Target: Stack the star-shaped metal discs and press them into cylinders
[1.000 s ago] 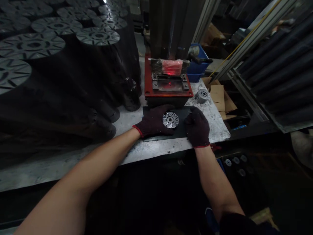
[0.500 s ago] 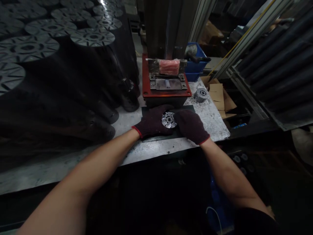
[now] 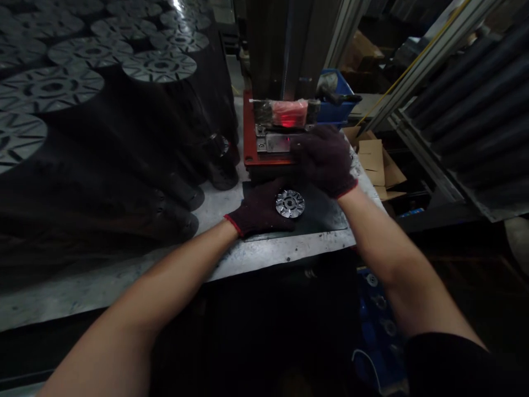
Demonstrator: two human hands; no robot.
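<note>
A round slotted metal part [image 3: 290, 204] stands on a dark mat [image 3: 322, 212] at the table's front. My left hand [image 3: 264, 208], in a dark glove with a red cuff, is wrapped round the part's left side. Higher up and to the right, my right hand [image 3: 324, 160], gloved alike, is over the right side of the red-based machine [image 3: 249, 132], by its metal plate [image 3: 278, 143]. Its fingers point left and are blurred, so whether they hold anything is hidden. A red light shows on the pink wrapped piece [image 3: 289, 113] behind the plate.
Tall dark cylinders with slotted ends [image 3: 160, 66] crowd the left of the table [image 3: 231, 259]. Behind the machine on the right is a blue bin [image 3: 343, 91]; an open cardboard box [image 3: 372, 162] lies beyond the table's right edge. Below right, a blue crate holds several round parts [image 3: 388, 328].
My right hand has left the metal part and moved up to the machine's plate. My left hand stays round the part. A red glow has appeared on the machine.
</note>
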